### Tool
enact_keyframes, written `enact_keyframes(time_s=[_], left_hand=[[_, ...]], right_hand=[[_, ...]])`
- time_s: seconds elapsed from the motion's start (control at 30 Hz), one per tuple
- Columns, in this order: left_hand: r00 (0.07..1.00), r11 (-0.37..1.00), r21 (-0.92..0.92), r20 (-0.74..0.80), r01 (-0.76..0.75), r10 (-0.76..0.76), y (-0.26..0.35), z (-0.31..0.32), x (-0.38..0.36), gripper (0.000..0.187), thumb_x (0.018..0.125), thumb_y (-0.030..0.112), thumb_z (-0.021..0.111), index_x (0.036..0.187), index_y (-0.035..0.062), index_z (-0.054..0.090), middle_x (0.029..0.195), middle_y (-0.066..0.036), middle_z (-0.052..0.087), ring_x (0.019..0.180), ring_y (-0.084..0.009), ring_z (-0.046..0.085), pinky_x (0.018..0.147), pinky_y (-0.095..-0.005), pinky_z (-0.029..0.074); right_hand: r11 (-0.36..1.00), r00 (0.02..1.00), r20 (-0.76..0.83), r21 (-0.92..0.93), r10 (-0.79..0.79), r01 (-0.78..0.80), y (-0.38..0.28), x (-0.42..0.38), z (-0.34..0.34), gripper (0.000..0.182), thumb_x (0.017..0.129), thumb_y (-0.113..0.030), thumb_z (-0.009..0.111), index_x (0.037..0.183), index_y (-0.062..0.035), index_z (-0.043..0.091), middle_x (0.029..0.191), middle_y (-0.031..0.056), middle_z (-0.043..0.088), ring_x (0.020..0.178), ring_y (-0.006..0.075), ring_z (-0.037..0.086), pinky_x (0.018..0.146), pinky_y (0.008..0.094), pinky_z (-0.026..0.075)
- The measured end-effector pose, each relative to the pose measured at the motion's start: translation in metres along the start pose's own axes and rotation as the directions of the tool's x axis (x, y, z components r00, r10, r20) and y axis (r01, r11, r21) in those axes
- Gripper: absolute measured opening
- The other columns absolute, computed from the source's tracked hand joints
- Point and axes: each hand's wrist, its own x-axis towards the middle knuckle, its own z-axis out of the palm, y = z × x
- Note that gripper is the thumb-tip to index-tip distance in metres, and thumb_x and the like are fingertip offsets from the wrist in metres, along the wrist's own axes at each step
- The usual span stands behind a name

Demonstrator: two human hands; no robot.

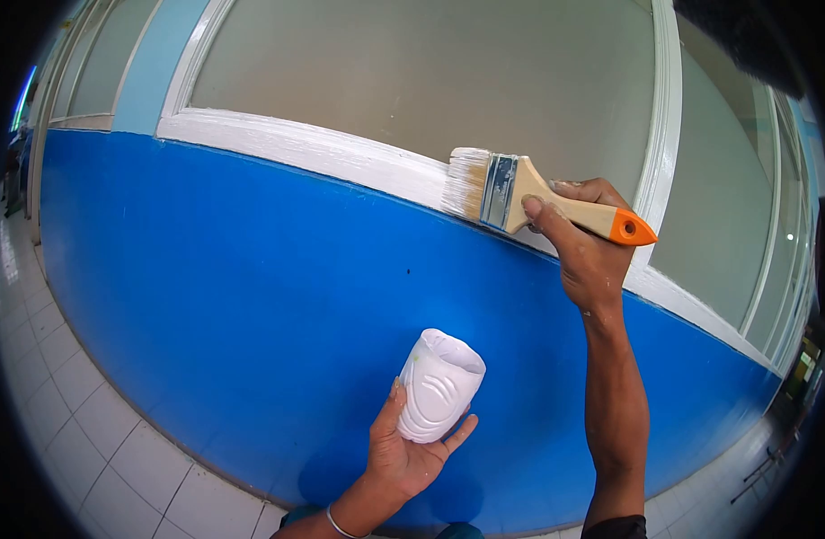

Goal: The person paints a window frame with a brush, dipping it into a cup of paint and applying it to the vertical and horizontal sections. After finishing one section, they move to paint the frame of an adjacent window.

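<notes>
A wide paintbrush with an orange-tipped wooden handle is held in my right hand, thumb and fingers pressed on the handle. Its white-coated bristles touch the white lower window frame. Lower down, my left hand holds a white plastic cup, cut open at the top, with its mouth tilted up. The cup is in front of the blue wall, below the brush. How much paint is inside cannot be seen.
Above the frame is a large frosted pane. A white upright frame stands right of the brush, with more panes beyond. White floor tiles run along the wall's foot.
</notes>
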Motion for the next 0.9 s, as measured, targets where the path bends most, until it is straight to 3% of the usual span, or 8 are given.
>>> enact_keyframes(time_s=[0.9], left_hand=[[0.998, 0.998, -0.003, 0.012, 0.067, -0.067, 0.005, 0.003, 0.003, 0.078, 0.087, 0.061, 0.068, 0.145, 0.0158, 0.044, 0.137, -0.013, 0.053, 0.121, -0.0345, 0.057, 0.113, -0.0559, 0.039]], right_hand=[[0.998, 1.000, -0.024, -0.056, 0.020, -0.022, 0.015, -0.014, -0.053, 0.023, 0.082, -0.009, 0.083, 0.092, -0.0001, 0.065, 0.089, 0.0150, 0.069, 0.080, 0.0162, 0.070, 0.065, 0.0267, 0.058]])
